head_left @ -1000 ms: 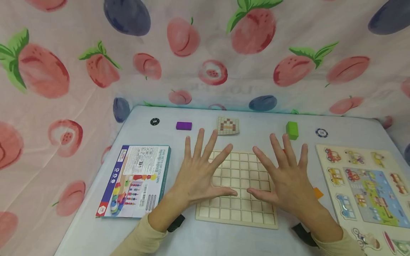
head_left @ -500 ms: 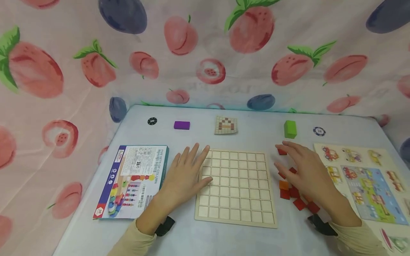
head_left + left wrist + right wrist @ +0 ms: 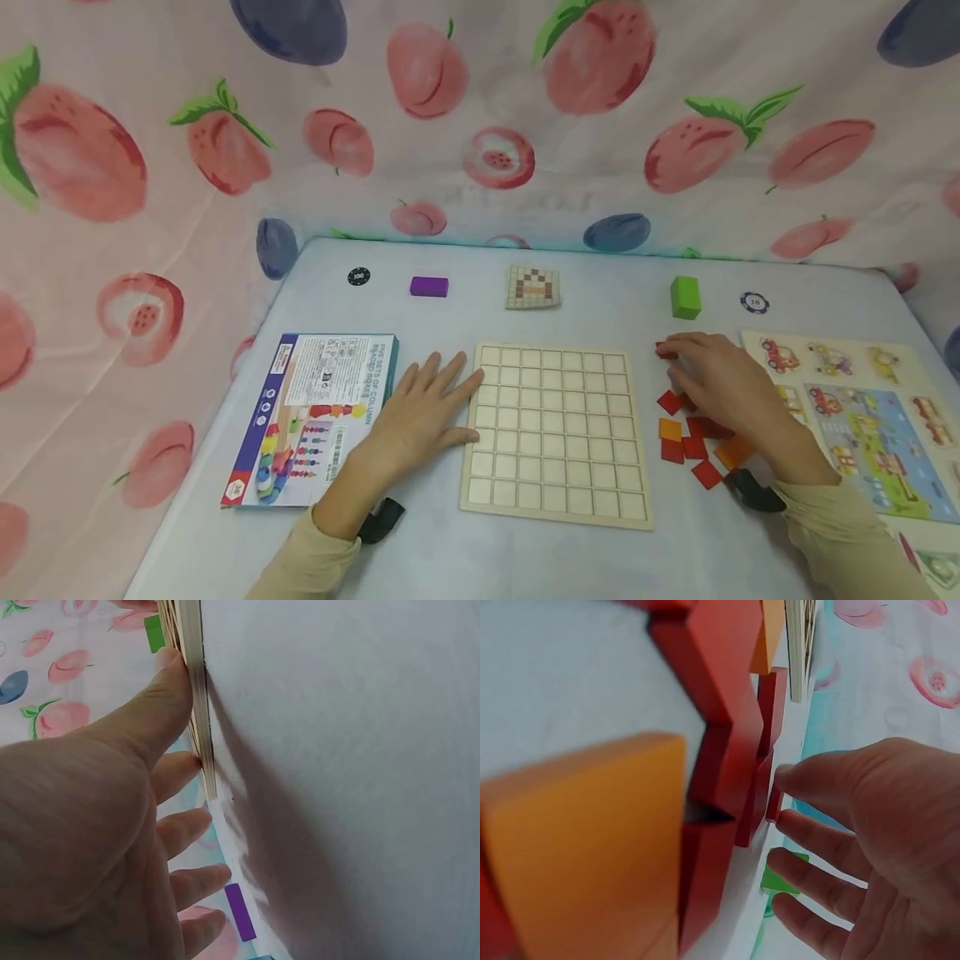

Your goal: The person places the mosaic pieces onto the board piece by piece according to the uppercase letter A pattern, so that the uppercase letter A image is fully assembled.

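We read "FIVE SETS OF COLUMN BEADED BOXES" along the right side of the box (image 3: 309, 417) near the worktop's left edge; its white label carries smaller print too fine for us to make out, and there is a barcode lower down. Near the far left corner, a black chip (image 3: 359, 276) says "100"; towards the far right corner, a blue-and-white chip (image 3: 754, 302) bears a number we cannot read surely.

The worktop (image 3: 420, 554) is pale and smooth, backed by a cloth (image 3: 375, 217) printed with peaches and plums, its faint lettering illegible to us. Along the far edge we also see a purple block (image 3: 429, 287), a gridded pattern card (image 3: 533, 287) and a green block (image 3: 686, 298). A picture puzzle (image 3: 873, 446) showing vehicles lies by the right edge.

The wooden grid board (image 3: 555, 433) lies mid-worktop, towards the near edge. Of the two hands, the left hand (image 3: 414, 407) is spread, holding nothing, thumb and index fingertips at the board's left edge. The right hand (image 3: 720, 379) is half-curled, thumb and index finger at a small red tile (image 3: 775, 804); we cannot tell whether they grip it. Loose red and orange tiles (image 3: 699, 447) lie between board and puzzle.
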A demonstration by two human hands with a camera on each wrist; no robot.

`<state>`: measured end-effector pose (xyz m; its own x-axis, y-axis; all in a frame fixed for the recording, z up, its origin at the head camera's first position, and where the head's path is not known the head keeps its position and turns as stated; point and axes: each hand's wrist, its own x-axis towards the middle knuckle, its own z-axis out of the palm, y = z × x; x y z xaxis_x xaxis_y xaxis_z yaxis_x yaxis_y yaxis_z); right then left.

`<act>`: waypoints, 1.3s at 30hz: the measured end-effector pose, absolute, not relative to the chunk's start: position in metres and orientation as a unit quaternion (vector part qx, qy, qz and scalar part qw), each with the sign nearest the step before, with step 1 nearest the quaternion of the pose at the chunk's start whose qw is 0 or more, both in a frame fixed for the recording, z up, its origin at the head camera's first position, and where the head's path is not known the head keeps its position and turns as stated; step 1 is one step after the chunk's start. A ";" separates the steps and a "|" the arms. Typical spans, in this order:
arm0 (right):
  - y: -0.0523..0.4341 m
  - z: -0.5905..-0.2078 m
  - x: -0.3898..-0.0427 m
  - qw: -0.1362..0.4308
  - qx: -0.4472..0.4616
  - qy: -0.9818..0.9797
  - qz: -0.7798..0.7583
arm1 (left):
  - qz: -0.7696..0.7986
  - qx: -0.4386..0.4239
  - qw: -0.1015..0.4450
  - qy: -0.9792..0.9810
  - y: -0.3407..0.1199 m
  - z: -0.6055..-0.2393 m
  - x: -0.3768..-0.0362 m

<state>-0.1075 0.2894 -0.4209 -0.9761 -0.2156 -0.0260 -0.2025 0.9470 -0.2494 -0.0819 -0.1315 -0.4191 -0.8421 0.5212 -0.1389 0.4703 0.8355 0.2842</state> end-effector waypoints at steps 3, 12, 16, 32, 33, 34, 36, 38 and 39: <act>0.288 -0.420 -0.112 0.033 -0.097 0.989 -0.109 | 0.122 0.264 0.113 0.950 -0.132 -0.420 -0.084; 0.285 -0.419 -0.117 0.010 -0.072 0.990 -0.118 | 0.151 0.252 0.146 0.945 -0.133 -0.423 -0.087; 0.270 -0.412 -0.116 -0.018 -0.096 0.984 -0.150 | 0.162 0.247 0.156 0.942 -0.133 -0.423 -0.088; 0.184 -0.419 -0.142 0.001 -0.270 0.941 -0.204 | 0.181 0.235 0.173 0.939 -0.134 -0.428 -0.088; 0.181 -0.420 -0.143 0.003 -0.273 0.941 -0.202 | 0.180 0.234 0.173 0.940 -0.134 -0.428 -0.088; 0.179 -0.421 -0.144 0.004 -0.274 0.941 -0.199 | 0.179 0.234 0.173 0.940 -0.134 -0.428 -0.088; 0.177 -0.424 -0.146 0.004 -0.277 0.941 -0.194 | 0.177 0.233 0.172 0.941 -0.135 -0.427 -0.088; 0.176 -0.425 -0.147 0.002 -0.276 0.942 -0.189 | 0.174 0.232 0.172 0.941 -0.135 -0.427 -0.088; 0.175 -0.425 -0.148 0.001 -0.276 0.943 -0.187 | 0.173 0.232 0.171 0.942 -0.135 -0.426 -0.088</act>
